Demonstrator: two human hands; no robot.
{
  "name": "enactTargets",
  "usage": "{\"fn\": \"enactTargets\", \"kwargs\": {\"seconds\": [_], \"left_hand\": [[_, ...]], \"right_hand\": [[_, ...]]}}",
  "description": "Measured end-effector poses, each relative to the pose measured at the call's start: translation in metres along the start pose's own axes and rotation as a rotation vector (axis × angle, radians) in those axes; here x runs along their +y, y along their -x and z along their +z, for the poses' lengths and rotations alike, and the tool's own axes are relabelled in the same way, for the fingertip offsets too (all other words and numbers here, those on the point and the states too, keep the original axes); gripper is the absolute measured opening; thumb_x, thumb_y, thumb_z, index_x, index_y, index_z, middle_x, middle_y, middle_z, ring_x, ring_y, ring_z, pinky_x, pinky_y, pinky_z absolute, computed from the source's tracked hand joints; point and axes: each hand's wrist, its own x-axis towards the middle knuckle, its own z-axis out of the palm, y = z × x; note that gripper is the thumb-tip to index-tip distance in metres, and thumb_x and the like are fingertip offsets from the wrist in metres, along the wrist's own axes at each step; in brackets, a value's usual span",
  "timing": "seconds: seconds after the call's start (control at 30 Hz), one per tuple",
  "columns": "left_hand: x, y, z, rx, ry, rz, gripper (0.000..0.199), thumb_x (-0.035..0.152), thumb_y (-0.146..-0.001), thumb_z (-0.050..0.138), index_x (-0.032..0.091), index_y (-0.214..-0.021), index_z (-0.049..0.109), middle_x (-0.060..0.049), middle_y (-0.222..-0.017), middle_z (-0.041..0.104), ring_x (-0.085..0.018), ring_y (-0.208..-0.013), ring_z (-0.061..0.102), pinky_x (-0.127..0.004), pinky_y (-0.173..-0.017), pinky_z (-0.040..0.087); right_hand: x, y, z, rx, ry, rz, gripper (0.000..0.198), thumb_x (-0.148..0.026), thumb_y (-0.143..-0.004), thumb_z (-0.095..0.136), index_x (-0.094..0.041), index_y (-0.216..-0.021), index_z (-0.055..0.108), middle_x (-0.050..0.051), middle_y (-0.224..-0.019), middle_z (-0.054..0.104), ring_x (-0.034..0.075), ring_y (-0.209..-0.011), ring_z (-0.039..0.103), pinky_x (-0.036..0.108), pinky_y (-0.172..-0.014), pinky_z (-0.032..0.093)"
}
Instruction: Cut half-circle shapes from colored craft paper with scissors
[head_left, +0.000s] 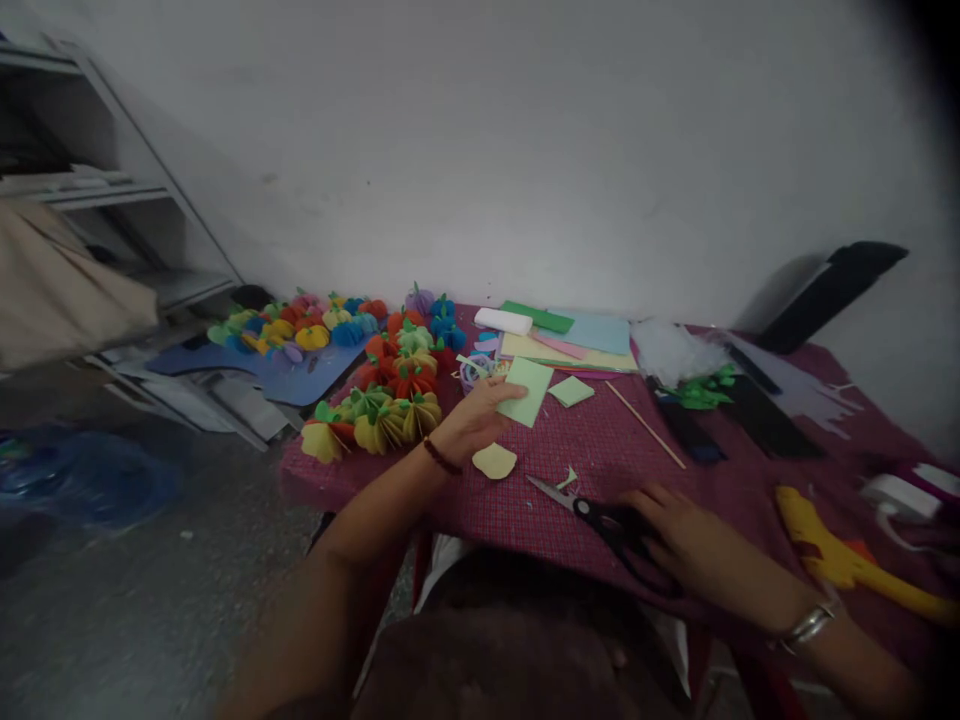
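Between the thumb and fingers of my left hand point(480, 418) is a light green square of paper point(531, 385), held above the table. My right hand point(679, 535) is at the handles of black-handled scissors point(585, 508), its fingers curled over them; part of the handles is hidden. The blades lie low over the cloth, pointing left, slightly parted. A pale yellow round paper piece point(495, 461) lies below my left hand. Beside the held square rests another light green paper stack point(571, 391). A small paper scrap point(568, 478) sits near the blades.
Several colourful paper pumpkins point(405, 370) crowd the table's left side and a blue board point(255, 372). Coloured paper sheets point(592, 335) lie at the back. A wooden stick point(645, 425), green leaf cutouts point(701, 388) and a yellow glue gun point(832, 550) are to the right.
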Motion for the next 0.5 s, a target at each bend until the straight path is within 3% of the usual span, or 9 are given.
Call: {"fn": "enactTargets", "kwargs": {"seconds": [0.1, 0.33, 0.5], "left_hand": [[-0.008, 0.013, 0.003, 0.037, 0.098, -0.010, 0.021, 0.012, -0.063, 0.074, 0.013, -0.084, 0.069, -0.002, -0.074, 0.072, -0.012, -0.063, 0.064, -0.025, -0.065, 0.052], [-0.018, 0.034, 0.005, 0.046, 0.235, -0.063, 0.012, 0.020, -0.070, 0.069, 0.016, -0.080, 0.063, -0.001, -0.075, 0.066, -0.012, -0.071, 0.064, -0.025, -0.071, 0.051], [-0.023, 0.039, 0.006, -0.020, 0.159, -0.012, 0.021, 0.025, -0.064, 0.075, 0.017, -0.079, 0.062, -0.002, -0.075, 0.063, -0.014, -0.075, 0.063, -0.027, -0.074, 0.049]], "right_hand": [[-0.004, 0.000, 0.000, 0.065, 0.045, -0.038, 0.052, -0.005, -0.075, 0.055, -0.025, -0.120, 0.069, 0.012, -0.113, 0.071, 0.028, -0.101, 0.070, 0.044, -0.092, 0.056], [-0.001, 0.008, 0.020, 0.045, 0.030, -0.028, 0.072, -0.006, -0.071, 0.056, -0.028, -0.139, 0.059, 0.011, -0.112, 0.072, 0.028, -0.089, 0.074, 0.042, -0.079, 0.061], [0.009, 0.002, 0.000, -0.111, -0.272, 0.004, 0.070, -0.015, -0.078, 0.058, -0.032, -0.145, 0.055, 0.007, -0.118, 0.076, 0.028, -0.094, 0.077, 0.036, -0.078, 0.063]]}}
